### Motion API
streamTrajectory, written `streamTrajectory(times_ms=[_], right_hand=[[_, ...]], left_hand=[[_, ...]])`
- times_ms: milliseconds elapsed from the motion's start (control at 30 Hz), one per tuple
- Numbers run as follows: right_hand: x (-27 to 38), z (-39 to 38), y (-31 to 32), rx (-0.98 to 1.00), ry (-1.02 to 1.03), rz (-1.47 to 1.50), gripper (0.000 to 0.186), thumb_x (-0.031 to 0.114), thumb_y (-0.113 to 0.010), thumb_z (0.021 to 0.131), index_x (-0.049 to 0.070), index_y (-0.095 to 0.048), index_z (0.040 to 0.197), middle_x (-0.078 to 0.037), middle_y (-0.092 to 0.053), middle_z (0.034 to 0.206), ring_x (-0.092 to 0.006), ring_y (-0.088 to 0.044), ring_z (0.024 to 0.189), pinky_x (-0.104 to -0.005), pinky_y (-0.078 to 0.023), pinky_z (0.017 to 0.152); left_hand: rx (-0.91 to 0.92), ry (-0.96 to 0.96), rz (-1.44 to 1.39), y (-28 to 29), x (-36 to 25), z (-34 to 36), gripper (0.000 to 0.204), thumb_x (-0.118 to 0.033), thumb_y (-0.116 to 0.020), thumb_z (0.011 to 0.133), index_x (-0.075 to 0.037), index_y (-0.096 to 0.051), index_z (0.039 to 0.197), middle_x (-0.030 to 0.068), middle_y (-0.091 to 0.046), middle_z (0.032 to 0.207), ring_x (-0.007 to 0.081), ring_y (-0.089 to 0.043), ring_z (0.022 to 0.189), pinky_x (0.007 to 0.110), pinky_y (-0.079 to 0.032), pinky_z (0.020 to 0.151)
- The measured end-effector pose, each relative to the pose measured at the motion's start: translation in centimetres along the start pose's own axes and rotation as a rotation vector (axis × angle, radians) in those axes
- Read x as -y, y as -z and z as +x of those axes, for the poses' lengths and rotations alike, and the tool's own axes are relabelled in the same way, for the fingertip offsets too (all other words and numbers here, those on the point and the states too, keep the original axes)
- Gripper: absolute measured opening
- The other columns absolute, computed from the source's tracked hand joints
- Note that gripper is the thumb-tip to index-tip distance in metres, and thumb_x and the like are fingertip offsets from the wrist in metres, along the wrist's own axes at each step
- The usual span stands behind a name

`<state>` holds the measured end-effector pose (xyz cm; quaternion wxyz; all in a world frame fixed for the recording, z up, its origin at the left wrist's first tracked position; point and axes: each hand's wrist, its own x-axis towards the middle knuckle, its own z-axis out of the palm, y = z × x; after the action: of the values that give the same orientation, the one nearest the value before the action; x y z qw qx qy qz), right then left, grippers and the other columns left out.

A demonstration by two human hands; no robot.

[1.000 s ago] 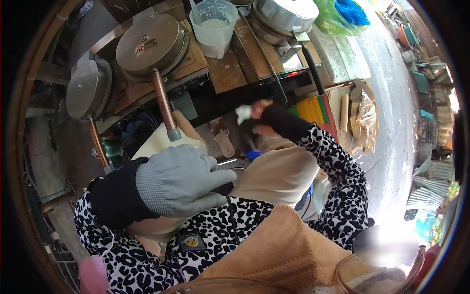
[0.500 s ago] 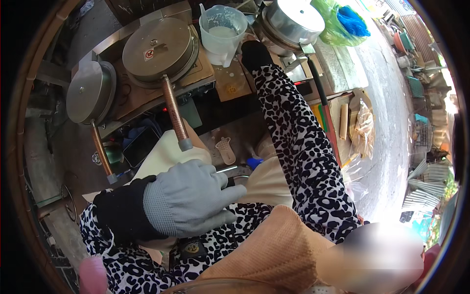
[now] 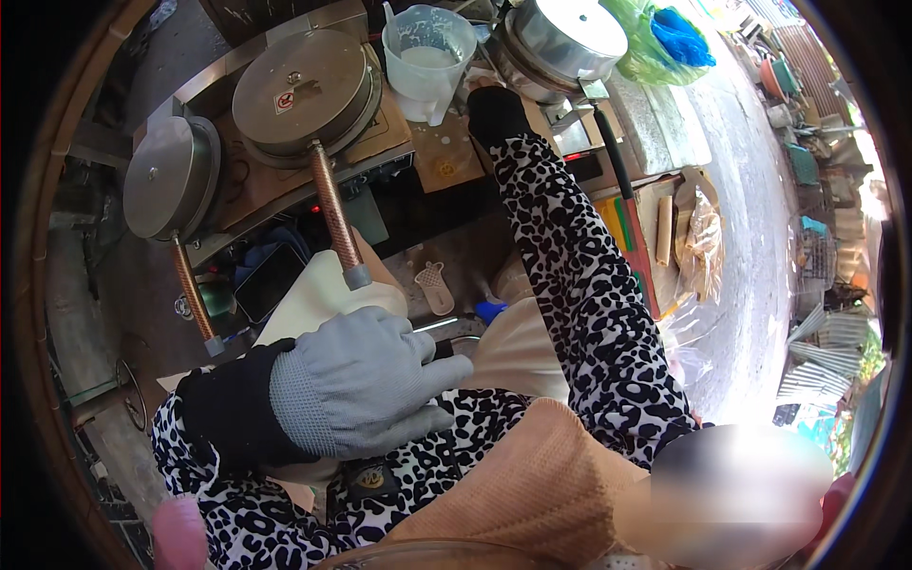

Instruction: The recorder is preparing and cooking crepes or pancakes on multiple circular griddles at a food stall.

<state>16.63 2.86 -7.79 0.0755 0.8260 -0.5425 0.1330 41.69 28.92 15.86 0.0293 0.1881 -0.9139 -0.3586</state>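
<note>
My left hand (image 3: 366, 380), in a grey glove with a black cuff, hovers over my lap with its fingers curled. A short black piece (image 3: 443, 349) pokes out beside the fingers; the grip hides what it belongs to. My right arm reaches far forward. Little of my right hand (image 3: 483, 80) shows past its black cuff, between a translucent plastic jug (image 3: 427, 81) of pale liquid and a shiny metal pot (image 3: 570, 38). The fingers are hidden. Nearest my left hand is the copper-coloured handle (image 3: 334, 218) of a round, lidded iron (image 3: 299, 90).
A second round iron (image 3: 161, 180) stands at the left, its handle also jutting toward me. Right of my arm a long black and red handle (image 3: 617, 161) sticks out. Beyond lie a green plastic bag (image 3: 646, 57), wrapped packets (image 3: 698, 233) and a road (image 3: 750, 237).
The view has shifted very slightly. Both hands keep nearly the same places, and the jug, pot and irons stand as before.
</note>
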Motion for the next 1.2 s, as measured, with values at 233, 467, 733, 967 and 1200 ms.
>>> streamTrajectory(times_ms=[233, 467, 733, 967, 1200], right_hand=[[0.2, 0.7, 0.3, 0.022, -0.010, 0.013, 0.039, 0.027, -0.072, 0.071, 0.002, -0.064, 0.099, -0.017, -0.062, 0.099, -0.0310, -0.058, 0.103, -0.0407, -0.047, 0.090], [-0.2, 2.1, 0.3, 0.035, -0.026, 0.020, 0.037, 0.026, -0.071, 0.072, 0.003, -0.064, 0.100, -0.017, -0.062, 0.097, -0.0305, -0.059, 0.101, -0.0404, -0.048, 0.089], [-0.5, 3.8, 0.4, 0.056, -0.028, 0.034, 0.036, 0.025, -0.069, 0.072, 0.003, -0.064, 0.100, -0.017, -0.062, 0.096, -0.0299, -0.060, 0.098, -0.0401, -0.049, 0.087], [-0.1, 4.5, 0.8, 0.072, -0.007, 0.058, 0.035, 0.024, -0.068, 0.073, 0.004, -0.064, 0.101, -0.017, -0.062, 0.094, -0.0294, -0.061, 0.096, -0.0398, -0.050, 0.086], [-0.5, 3.1, 1.5, 0.101, -0.011, 0.089, 0.033, 0.022, -0.067, 0.073, 0.004, -0.064, 0.101, -0.016, -0.063, 0.093, -0.0288, -0.062, 0.094, -0.0395, -0.051, 0.084]], left_hand=[[0.203, 0.083, -0.024, 1.1, -1.2, 1.1, 0.045, -0.025, -0.060, 0.083, -0.004, -0.055, 0.123, 0.0155, -0.062, 0.100, 0.0324, -0.059, 0.087, 0.040, -0.046, 0.080], [0.198, 0.090, 0.011, 0.7, -0.2, 2.6, 0.044, -0.033, -0.059, 0.087, -0.007, -0.054, 0.122, 0.0137, -0.060, 0.093, 0.0316, -0.059, 0.085, 0.041, -0.046, 0.076], [0.061, 0.187, 0.477, -7.7, 13.7, 16.3, 0.056, -0.034, -0.056, 0.083, -0.006, -0.046, 0.130, 0.0193, -0.047, 0.130, 0.0328, -0.053, 0.109, 0.045, -0.044, 0.090], [0.113, 0.403, 0.721, -11.9, 22.2, 24.5, 0.042, -0.026, -0.047, 0.088, -0.006, -0.052, 0.124, 0.0156, -0.058, 0.120, 0.0270, -0.057, 0.108, 0.038, -0.044, 0.093], [0.145, 0.483, 0.795, -14.1, 23.8, 26.5, 0.048, -0.020, -0.041, 0.091, -0.001, -0.041, 0.135, 0.0155, -0.055, 0.128, 0.0283, -0.054, 0.116, 0.038, -0.043, 0.097]])
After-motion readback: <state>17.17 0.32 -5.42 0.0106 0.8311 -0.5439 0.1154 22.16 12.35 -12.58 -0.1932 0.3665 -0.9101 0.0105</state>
